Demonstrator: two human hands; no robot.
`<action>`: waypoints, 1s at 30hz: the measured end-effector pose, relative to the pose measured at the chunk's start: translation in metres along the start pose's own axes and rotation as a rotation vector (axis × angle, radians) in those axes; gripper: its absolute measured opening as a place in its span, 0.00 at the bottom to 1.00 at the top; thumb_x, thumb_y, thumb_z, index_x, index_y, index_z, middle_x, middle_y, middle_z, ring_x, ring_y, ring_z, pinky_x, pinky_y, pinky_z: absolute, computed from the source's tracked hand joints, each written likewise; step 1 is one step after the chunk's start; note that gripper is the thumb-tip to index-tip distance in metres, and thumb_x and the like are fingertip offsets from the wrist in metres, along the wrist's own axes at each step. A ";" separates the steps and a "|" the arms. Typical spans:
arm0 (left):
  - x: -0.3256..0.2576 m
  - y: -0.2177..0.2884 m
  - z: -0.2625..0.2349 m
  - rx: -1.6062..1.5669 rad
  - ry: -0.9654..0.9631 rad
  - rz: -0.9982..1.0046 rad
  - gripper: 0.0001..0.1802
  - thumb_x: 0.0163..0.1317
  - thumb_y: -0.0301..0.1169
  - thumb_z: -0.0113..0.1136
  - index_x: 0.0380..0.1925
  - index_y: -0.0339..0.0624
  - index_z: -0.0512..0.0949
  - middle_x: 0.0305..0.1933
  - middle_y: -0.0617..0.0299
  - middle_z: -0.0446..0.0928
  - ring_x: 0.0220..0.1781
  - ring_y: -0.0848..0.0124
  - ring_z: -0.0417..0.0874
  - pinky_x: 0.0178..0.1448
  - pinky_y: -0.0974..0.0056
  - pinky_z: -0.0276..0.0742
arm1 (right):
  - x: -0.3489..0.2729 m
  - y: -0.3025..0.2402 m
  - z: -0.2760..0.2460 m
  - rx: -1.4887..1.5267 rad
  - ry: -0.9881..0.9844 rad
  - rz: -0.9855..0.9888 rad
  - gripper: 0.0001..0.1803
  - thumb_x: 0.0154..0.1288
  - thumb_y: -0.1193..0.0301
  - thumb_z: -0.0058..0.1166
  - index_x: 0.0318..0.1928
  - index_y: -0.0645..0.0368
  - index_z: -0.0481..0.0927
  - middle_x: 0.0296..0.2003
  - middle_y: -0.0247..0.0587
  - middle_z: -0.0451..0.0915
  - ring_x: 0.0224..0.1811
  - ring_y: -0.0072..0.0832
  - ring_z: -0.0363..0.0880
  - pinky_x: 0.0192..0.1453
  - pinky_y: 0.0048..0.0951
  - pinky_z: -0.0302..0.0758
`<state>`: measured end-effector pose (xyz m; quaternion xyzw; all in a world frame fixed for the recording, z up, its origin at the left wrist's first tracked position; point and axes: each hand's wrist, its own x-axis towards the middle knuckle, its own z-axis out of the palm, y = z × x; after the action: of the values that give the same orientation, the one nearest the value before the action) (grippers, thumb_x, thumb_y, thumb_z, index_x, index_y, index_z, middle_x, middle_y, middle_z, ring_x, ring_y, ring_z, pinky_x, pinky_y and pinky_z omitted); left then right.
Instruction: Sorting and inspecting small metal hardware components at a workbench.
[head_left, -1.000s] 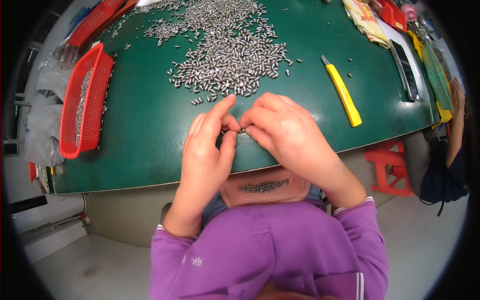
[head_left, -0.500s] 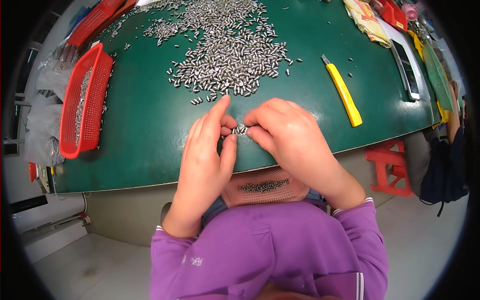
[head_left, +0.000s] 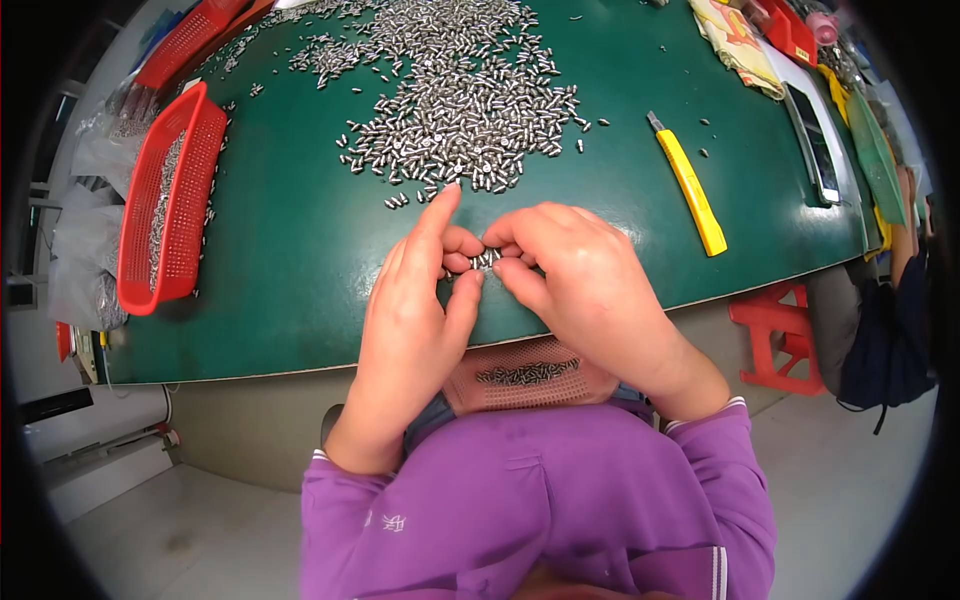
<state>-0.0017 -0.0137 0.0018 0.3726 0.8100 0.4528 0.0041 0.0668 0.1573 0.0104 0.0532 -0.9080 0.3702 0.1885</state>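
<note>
Close to the table's front edge my two hands meet over a short row of small bullet-shaped metal parts (head_left: 485, 259). My left hand (head_left: 415, 290) has its index finger stretched toward the big pile, while its thumb and curled fingers close around the row's left end. At the right end, the thumb and fingertips of my right hand (head_left: 580, 260) pinch the parts; its other fingers are curled in. Just beyond my fingertips spreads a large pile of the same silvery parts (head_left: 460, 110). Below the table edge, a pink mesh basket (head_left: 470, 390) on my lap contains more of them.
A red perforated basket (head_left: 133, 255) with metal parts stands at the left. On the green table (head_left: 290, 250), a yellow utility knife (head_left: 690, 190) lies to the right, and a phone (head_left: 812, 140) farther right. A red stool (head_left: 775, 340) stands beyond the front edge.
My hands have shifted very slightly to the right, with the fingertips a little closer around the metal parts. The pile and baskets look the same.
</note>
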 end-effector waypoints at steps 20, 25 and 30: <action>0.000 -0.002 0.001 0.005 0.040 0.024 0.36 0.61 0.13 0.61 0.71 0.35 0.66 0.41 0.55 0.82 0.42 0.63 0.83 0.48 0.60 0.81 | 0.002 -0.001 -0.007 0.057 -0.069 0.123 0.07 0.62 0.75 0.61 0.41 0.61 0.84 0.35 0.48 0.82 0.40 0.50 0.83 0.45 0.47 0.80; -0.001 -0.004 0.003 -0.033 0.067 0.001 0.34 0.63 0.13 0.60 0.71 0.36 0.68 0.42 0.60 0.83 0.42 0.73 0.82 0.49 0.68 0.79 | 0.005 -0.002 -0.009 0.037 -0.094 0.142 0.08 0.63 0.74 0.61 0.42 0.60 0.86 0.37 0.49 0.84 0.41 0.50 0.84 0.46 0.47 0.81; 0.000 -0.002 0.004 -0.044 0.049 -0.032 0.36 0.60 0.12 0.62 0.71 0.37 0.68 0.41 0.61 0.82 0.41 0.74 0.81 0.48 0.68 0.78 | 0.005 -0.001 -0.003 0.029 -0.055 0.094 0.05 0.62 0.74 0.63 0.38 0.60 0.84 0.33 0.48 0.82 0.39 0.49 0.82 0.44 0.47 0.79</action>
<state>-0.0014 -0.0111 -0.0022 0.3481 0.8055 0.4796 -0.0004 0.0634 0.1589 0.0143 0.0235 -0.9089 0.3903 0.1452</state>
